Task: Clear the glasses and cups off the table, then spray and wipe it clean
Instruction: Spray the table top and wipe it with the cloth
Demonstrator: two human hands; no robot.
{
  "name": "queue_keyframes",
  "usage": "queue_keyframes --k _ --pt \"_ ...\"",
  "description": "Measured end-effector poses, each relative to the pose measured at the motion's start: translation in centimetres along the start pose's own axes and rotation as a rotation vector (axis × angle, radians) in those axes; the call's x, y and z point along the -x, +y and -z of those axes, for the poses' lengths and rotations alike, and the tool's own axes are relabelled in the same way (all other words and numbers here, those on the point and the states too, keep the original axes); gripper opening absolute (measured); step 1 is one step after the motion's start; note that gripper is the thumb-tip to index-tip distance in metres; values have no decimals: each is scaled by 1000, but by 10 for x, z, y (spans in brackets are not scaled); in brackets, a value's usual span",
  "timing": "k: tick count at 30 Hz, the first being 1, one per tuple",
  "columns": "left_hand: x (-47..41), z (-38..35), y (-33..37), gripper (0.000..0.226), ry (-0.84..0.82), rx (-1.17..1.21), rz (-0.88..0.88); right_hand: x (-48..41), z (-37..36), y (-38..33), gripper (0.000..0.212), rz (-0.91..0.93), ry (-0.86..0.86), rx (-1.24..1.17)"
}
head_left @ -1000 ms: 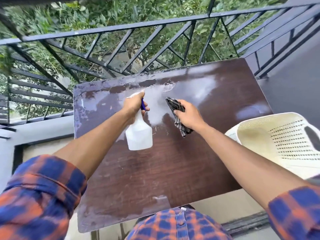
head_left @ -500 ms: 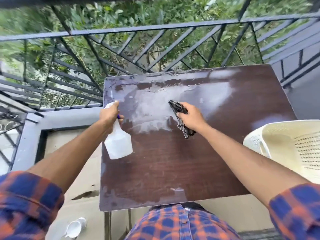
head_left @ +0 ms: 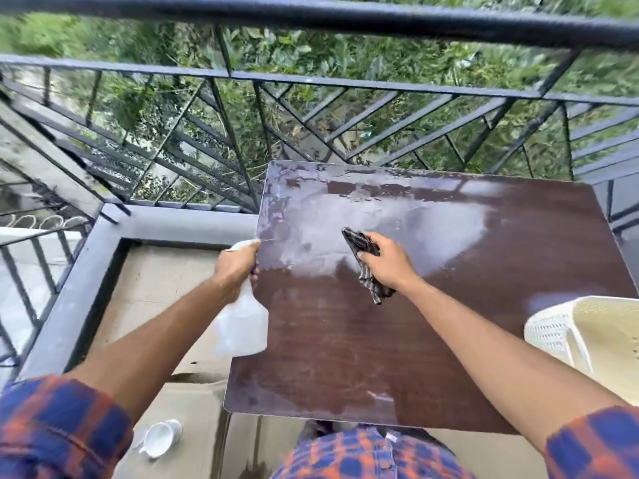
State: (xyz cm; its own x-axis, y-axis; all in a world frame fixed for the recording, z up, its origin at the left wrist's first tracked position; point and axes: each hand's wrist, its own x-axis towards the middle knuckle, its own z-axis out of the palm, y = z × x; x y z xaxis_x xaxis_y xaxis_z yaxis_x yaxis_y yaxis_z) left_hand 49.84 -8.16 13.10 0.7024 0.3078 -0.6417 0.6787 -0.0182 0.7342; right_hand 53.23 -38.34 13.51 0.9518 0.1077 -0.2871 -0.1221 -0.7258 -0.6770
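A dark brown table [head_left: 466, 323] stands against the balcony railing, its far half wet and shiny. My left hand [head_left: 238, 264] grips the neck of a white spray bottle [head_left: 243, 326] at the table's left edge, nozzle pointing over the top. My right hand [head_left: 389, 262] holds a dark striped cloth [head_left: 366, 261] above the middle of the table, near the wet patch. No glasses or cups are on the table. A white cup [head_left: 159, 439] lies on the floor at the lower left.
A black metal railing [head_left: 311, 84] runs along the far side and the left, with greenery beyond. A cream plastic chair [head_left: 584, 337] stands at the table's right edge. A grey ledge [head_left: 166, 224] borders the tiled floor on the left.
My left hand with the spray bottle has shifted left, from over the table to its left edge. The view has turned left. The right hand keeps the cloth at mid-table.
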Motion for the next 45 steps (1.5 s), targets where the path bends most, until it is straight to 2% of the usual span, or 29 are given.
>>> queue_keyframes --k 6,12,20,25,27,31,36,41,45 --pt "29 -42 0 12 -83 120 21 12 15 22 36 -33 -7 -32" --pt "53 -107 3 19 -164 131 43 29 46 59 42 -79 37 -48" --pt "92 -183 -5 16 -264 87 88 59 89 111 43 -150 106 -66" --pt "108 -198 -24 13 -184 67 44 74 93 129 45 -160 103 -99" --pt "111 -191 -33 14 -88 77 29 80 91 131 44 -147 81 -119" --pt "117 -162 -51 19 124 125 14 88 77 135 41 -104 29 -141" --pt "138 -122 -68 23 235 185 53 89 50 127 37 -57 -37 -174" --pt "158 -89 -82 21 426 200 65 90 26 114 35 -8 -97 -198" --pt "164 -67 -94 29 388 152 66 94 13 106 40 24 -116 -225"
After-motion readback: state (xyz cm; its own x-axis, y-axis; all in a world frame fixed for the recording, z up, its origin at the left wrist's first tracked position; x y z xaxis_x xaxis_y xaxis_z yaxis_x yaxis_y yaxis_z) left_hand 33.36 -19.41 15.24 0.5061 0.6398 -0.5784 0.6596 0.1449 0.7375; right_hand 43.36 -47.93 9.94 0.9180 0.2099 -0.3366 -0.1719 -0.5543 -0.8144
